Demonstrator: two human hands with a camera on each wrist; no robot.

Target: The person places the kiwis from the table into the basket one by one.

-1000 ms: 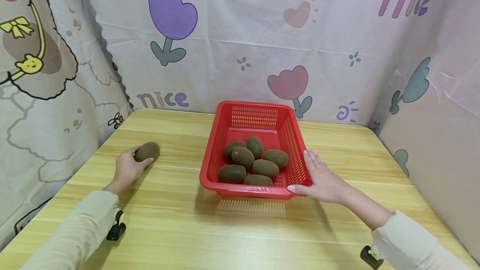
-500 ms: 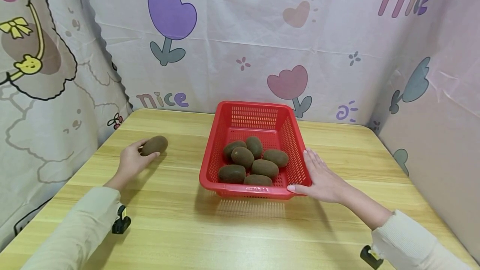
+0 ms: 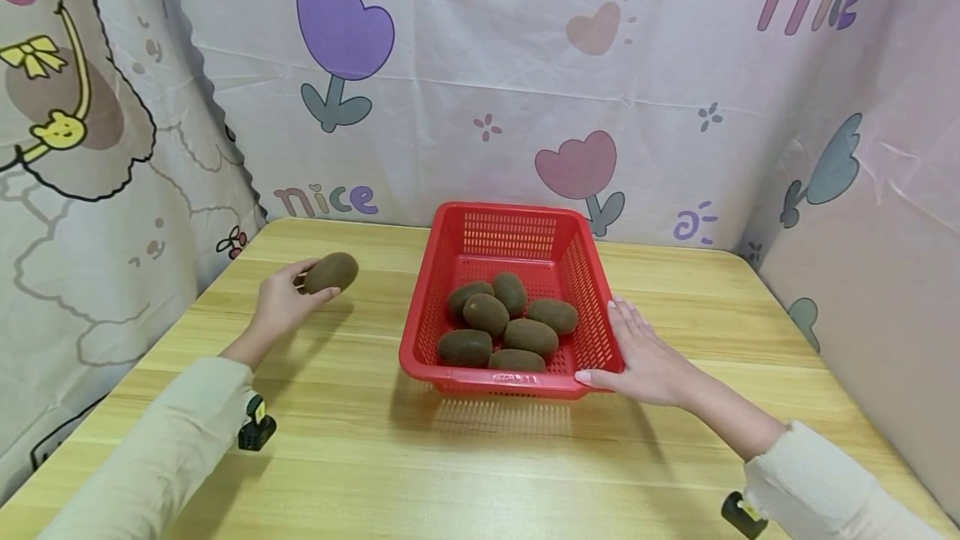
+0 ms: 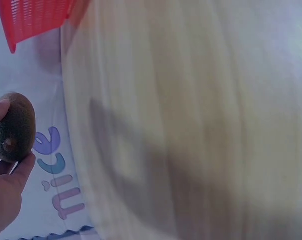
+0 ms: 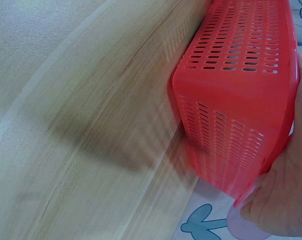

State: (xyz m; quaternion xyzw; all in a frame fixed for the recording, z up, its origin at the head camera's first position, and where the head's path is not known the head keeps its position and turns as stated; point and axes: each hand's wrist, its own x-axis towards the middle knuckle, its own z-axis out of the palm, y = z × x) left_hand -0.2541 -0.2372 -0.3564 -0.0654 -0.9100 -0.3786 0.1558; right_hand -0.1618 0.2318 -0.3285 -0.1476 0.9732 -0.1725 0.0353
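Observation:
In the head view my left hand (image 3: 282,303) pinches a brown fuzzy kiwi (image 3: 332,272) between thumb and fingers, above the left side of the table. The left wrist view shows the same kiwi (image 4: 15,129) held at its left edge, clear of the wood. A red plastic basket (image 3: 414,332) with slotted walls holds several more kiwis (image 3: 530,337), mostly towards its front. My right hand (image 3: 651,363) rests on the basket's right rim, fingers straight, thumb at the front corner. Seen from the right wrist, that hand (image 5: 283,192) lies along the rim; its fingertips are hidden.
The basket stands on a light wooden table (image 3: 360,473), right of the held kiwi. A printed cloth (image 3: 480,65) hangs behind the table and along both sides. Each sleeve carries a small black device (image 3: 257,427) at the wrist.
My left hand has carried the kiwi up off the table and to the right, away from me. The right hand, the basket and the kiwis inside stay put.

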